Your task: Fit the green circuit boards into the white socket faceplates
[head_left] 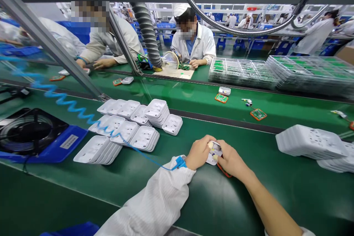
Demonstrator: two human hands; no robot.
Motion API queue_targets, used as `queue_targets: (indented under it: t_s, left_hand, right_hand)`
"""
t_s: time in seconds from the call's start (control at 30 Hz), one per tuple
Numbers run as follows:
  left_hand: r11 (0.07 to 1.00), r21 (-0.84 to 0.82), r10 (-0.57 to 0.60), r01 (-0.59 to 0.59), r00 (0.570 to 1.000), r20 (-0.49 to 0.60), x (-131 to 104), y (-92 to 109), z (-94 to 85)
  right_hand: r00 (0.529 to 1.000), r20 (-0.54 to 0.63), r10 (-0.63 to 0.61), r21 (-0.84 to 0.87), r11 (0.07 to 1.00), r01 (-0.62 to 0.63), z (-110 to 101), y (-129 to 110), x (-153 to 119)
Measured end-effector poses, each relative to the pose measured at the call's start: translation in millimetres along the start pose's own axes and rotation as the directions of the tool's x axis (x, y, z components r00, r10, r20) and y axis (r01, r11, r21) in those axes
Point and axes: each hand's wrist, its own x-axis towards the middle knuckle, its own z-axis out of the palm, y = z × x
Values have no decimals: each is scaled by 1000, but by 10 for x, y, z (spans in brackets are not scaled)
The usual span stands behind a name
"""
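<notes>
Both of my hands close around a small white plastic housing [211, 160] on the green bench. My left hand [198, 152] grips its left side, with the thumb pressed at the inner face. From the right, my right hand [231, 158] holds the other edge, its thumb over small parts inside. Some of those parts are hidden by the fingers. An orange-edged circuit board [224, 169] shows partly beneath my right hand. A blue wrist strap [179, 163] with a coiled cord circles my left wrist.
Stacked white housings [143, 138] stand to the left, and more stacked housings [309, 142] to the right. A fan in a blue frame [66, 142] lies far left. The belt [188, 99] beyond carries circuit boards [258, 114]. Co-workers sit opposite, near clear trays [306, 77].
</notes>
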Motion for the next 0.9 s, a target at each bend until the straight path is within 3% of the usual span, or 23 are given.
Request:
queue_targets:
  t_s: [0.3,0.47,0.53,0.6,0.63,0.73,0.77,0.8,0.83,0.9]
  left_hand:
    - [998,21,-57,57,998,-20,45,12,22]
    - [994,-4,-110,110,988,-108,42,-83,109]
    - [993,-45,-111,105,977,-182,44,-154,134]
    - [993,-66,-110,97,966,-234,51,-218,144]
    - [992,-66,-118,105,962,-245,56,-240,145]
    - [988,-55,-151,142,961,-231,70,-265,156]
    - [988,-50,-155,147,962,-225,74,-263,163]
    - [988,-42,-153,148,964,-219,77,-258,172]
    - [989,-34,-149,145,965,-215,80,-254,181]
    - [991,-18,-134,133,969,-205,84,-250,197]
  right_hand:
    - [992,-52,115,-57,991,-118,48,-53,25]
    - [986,35,161,131,978,-164,26,118,164]
    - [967,56,249,256,932,-255,-120,307,316]
    - [910,31,415,361,844,-397,-411,558,489]
    - [854,-26,520,378,795,-473,-605,695,568]
    - [748,-222,625,348,767,-538,-1214,1091,742]
    - [709,-312,632,310,773,-553,-1367,1201,783]
    - [646,-492,584,184,795,-578,-1468,1294,822]
    - [625,-573,530,84,797,-598,-1513,1369,861]
    - [685,-576,445,-83,802,-591,-1441,1467,951]
